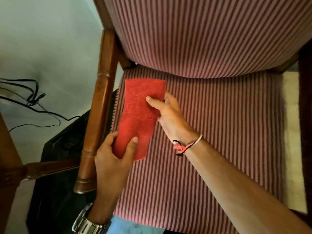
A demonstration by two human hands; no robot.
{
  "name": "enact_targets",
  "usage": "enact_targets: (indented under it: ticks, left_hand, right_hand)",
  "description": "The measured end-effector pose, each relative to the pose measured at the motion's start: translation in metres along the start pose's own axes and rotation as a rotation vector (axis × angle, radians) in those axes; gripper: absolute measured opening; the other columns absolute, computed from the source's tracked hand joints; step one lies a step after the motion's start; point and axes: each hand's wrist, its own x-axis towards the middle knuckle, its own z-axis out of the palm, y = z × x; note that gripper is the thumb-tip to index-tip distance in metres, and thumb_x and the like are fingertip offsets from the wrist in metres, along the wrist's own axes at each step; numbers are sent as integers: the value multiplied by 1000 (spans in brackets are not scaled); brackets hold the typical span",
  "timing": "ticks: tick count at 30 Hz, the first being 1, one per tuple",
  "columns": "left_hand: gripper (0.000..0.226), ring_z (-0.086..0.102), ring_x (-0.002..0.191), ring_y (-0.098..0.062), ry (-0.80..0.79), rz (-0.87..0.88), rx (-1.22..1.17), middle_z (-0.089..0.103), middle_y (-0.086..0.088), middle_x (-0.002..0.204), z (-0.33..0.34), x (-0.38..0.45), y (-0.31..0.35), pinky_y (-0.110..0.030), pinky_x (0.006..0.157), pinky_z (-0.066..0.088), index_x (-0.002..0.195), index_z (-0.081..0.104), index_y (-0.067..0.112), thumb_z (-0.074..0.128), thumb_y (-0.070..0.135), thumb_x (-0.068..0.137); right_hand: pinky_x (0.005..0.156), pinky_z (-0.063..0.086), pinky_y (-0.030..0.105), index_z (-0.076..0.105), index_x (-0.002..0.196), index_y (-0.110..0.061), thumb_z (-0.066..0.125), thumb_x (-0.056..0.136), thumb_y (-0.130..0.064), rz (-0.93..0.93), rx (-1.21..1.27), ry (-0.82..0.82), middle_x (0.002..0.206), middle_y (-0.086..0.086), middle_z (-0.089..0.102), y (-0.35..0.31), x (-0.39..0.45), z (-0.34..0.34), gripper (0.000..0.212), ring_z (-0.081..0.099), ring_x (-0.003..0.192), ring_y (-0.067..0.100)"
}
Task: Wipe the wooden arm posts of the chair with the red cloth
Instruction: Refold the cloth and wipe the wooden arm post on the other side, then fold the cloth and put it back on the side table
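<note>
The red cloth (141,115) is folded into a long strip and held flat above the striped seat (219,132) of the chair. My left hand (112,159) grips its near end between thumb and fingers. My right hand (167,112) pinches its right edge near the far end, thumb on top. The turned wooden left arm (98,105) of the chair runs just left of the cloth, close to my left hand but not touched by the cloth. The right arm (305,115) shows only as a dark strip at the frame's right edge.
The striped backrest (211,34) rises behind the seat. A black box-like object (55,191) sits on the floor left of the chair, with black cables (33,98) trailing over the pale floor. Another wooden furniture leg (10,157) stands at the far left.
</note>
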Motion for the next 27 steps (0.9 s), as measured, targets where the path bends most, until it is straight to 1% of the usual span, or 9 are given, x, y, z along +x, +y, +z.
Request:
enact_targets:
  ticks: [3, 6, 9, 11, 14, 18, 23, 25, 27]
  left_hand:
    - [30, 69, 88, 7, -145, -13, -171, 71, 21, 95, 42, -31, 40, -19, 73, 56, 108, 62, 46, 64, 55, 79]
    - [17, 73, 88, 3, -285, -20, -390, 76, 25, 94, 87, -60, 79, -10, 69, 56, 91, 73, 54, 66, 43, 80]
    - [19, 77, 96, -10, -398, -99, -567, 81, 5, 102, 135, -91, 112, -15, 75, 58, 93, 80, 36, 72, 35, 76]
    - [28, 76, 99, -16, -444, -156, -642, 80, -3, 105, 163, -109, 129, -18, 77, 59, 98, 79, 24, 75, 33, 71]
    - [35, 76, 95, -13, -497, -223, -687, 80, -5, 104, 212, -139, 158, -20, 75, 60, 100, 74, 17, 78, 28, 67]
    - [33, 77, 84, -13, -569, -279, -701, 82, -6, 96, 280, -180, 194, -21, 68, 62, 99, 71, 15, 77, 19, 66]
    - [41, 79, 84, -17, -574, -364, -655, 83, -4, 93, 344, -222, 216, -22, 64, 62, 103, 72, 15, 81, 23, 64]
    - [35, 79, 88, -19, -568, -417, -631, 83, -3, 95, 372, -235, 216, -24, 67, 62, 103, 73, 15, 82, 24, 70]
    - [26, 78, 94, -24, -538, -497, -597, 82, -6, 98, 401, -245, 211, -34, 79, 63, 105, 74, 13, 78, 22, 81]
  right_hand:
    - [76, 57, 25, 71, 86, -21, 60, 96, -2, -14, 59, 33, 84, -8, 79, -38, -25, -54, 25, 74, 81, 5]
    - [85, 60, 31, 73, 86, -20, 58, 95, -2, -48, 82, 61, 90, -3, 79, -78, -55, -110, 25, 75, 87, 12]
    - [92, 58, 35, 71, 98, -18, 56, 96, -4, -73, 77, 94, 98, 1, 77, -117, -88, -167, 21, 74, 93, 17]
    - [88, 59, 34, 70, 104, -15, 55, 96, -4, -87, 71, 136, 99, 2, 77, -138, -108, -199, 21, 74, 93, 16]
    - [78, 60, 26, 71, 104, -19, 55, 95, -3, -110, 67, 206, 94, -4, 79, -163, -140, -255, 24, 75, 88, 11]
    - [78, 62, 25, 71, 110, -20, 54, 96, -6, -130, 22, 292, 102, -3, 79, -190, -181, -332, 26, 76, 94, 13]
    - [77, 61, 27, 66, 119, -16, 56, 97, -4, -72, -11, 375, 106, 1, 76, -201, -206, -411, 27, 74, 94, 14]
    - [76, 61, 27, 65, 118, -14, 55, 97, -2, -27, -9, 392, 103, 2, 75, -195, -206, -442, 27, 74, 90, 14]
    - [75, 61, 28, 63, 123, -8, 55, 96, 3, 35, -7, 428, 103, 6, 73, -183, -199, -469, 30, 72, 89, 17]
